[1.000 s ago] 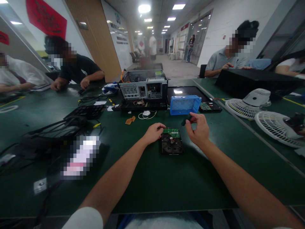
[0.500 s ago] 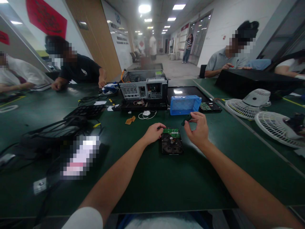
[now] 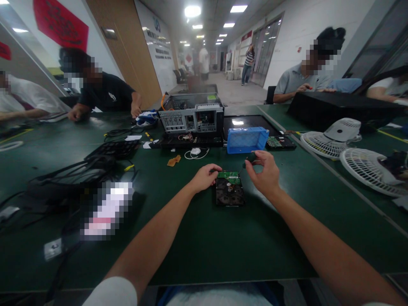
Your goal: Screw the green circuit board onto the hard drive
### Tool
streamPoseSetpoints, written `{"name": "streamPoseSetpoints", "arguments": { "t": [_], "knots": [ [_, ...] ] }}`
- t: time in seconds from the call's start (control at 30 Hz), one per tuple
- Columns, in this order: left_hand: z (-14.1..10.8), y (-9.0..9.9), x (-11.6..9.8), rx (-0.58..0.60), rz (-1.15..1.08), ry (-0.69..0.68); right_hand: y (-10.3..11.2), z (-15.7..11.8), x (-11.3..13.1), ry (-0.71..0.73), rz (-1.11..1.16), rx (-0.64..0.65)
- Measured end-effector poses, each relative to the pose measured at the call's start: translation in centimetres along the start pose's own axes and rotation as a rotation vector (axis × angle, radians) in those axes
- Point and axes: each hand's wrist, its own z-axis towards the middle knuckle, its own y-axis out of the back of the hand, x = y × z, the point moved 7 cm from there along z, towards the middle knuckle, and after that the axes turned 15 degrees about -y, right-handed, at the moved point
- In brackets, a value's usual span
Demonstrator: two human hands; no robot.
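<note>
A hard drive [image 3: 230, 193] lies on the dark green table, its green circuit board at the far end and its dark casing nearer to me. My left hand [image 3: 206, 176] is closed on the drive's far left corner, thumb and fingers bent around the edge. In my right hand [image 3: 265, 172] the fingers pinch the dark green handle of a screwdriver [image 3: 250, 160]. Its thin shaft points down and left at the drive's far right corner; I cannot tell whether the tip touches it.
Beyond the drive are a blue plastic bin [image 3: 247, 141], an opened computer case [image 3: 191, 119] and another circuit-board device [image 3: 281, 143]. White fan parts [image 3: 366, 170] lie on the right. Black cables [image 3: 76, 174] and a blurred-out bright device [image 3: 108, 210] are on the left. Co-workers sit across the table.
My right hand and the screwdriver have shifted very slightly, the handle turning a little between the fingers. The left hand and the hard drive stay in place.
</note>
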Motion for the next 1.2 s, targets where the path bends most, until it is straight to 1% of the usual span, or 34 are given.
{"name": "streamPoseSetpoints", "arguments": {
  "t": [0.2, 0.33, 0.53, 0.7, 0.83, 0.93, 1.03, 1.13, 1.2],
  "knots": [
    [0.1, -0.1, -0.4, 0.001, -0.007, -0.02, 0.0, 0.0, 0.1, 0.029, 0.011, 0.005],
    [0.1, -0.1, -0.3, 0.001, -0.016, -0.019, 0.0, -0.1, 0.7, 0.062, 0.002, 0.022],
    [0.2, -0.1, 0.2, -0.015, -0.017, 0.037, 0.2, -0.1, 1.4, 0.08, -0.013, 0.033],
    [0.1, 0.0, -0.2, -0.026, -0.009, 0.059, 0.1, 0.0, 1.1, 0.057, 0.063, 0.058],
    [-0.1, 0.0, -0.9, -0.02, 0.021, 0.031, 0.2, 0.0, 0.8, 0.02, 0.029, 0.041],
    [-0.2, 0.0, -1.0, -0.014, 0.049, 0.0, 0.3, -0.1, 1.0, 0.045, -0.016, 0.024],
    [-0.1, 0.1, -0.9, -0.01, 0.083, -0.03, 0.3, -0.1, 1.2, 0.069, -0.02, 0.041],
    [-0.1, 0.2, -1.1, -0.021, 0.116, -0.057, 0.3, 0.0, 1.4, 0.071, -0.005, 0.056],
    [-0.1, 0.3, -1.2, -0.025, 0.127, -0.051, 0.4, 0.0, 1.6, 0.064, -0.008, 0.049]
  ]
}}
